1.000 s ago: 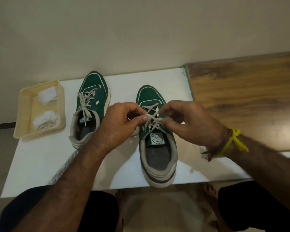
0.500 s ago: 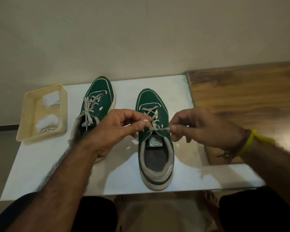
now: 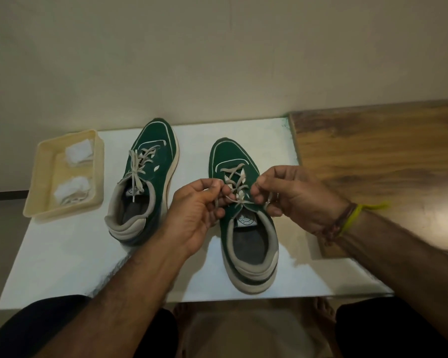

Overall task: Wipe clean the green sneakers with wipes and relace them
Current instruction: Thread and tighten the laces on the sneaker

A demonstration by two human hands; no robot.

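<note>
While green sneaker (image 3: 239,215) sits upright, left hand (image 3: 197,210), right hand (image 3: 294,197) pinch pale lace (image 3: 239,200) ends.

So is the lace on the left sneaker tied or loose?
Tied: the left sneaker shows a finished bow with its ends hanging into the opening, and no hand touches it.

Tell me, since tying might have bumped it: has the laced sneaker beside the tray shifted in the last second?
No. The laced sneaker sits as before against the tray, heel near its front corner and toe toward the wall. Only the camera shifted.
</note>
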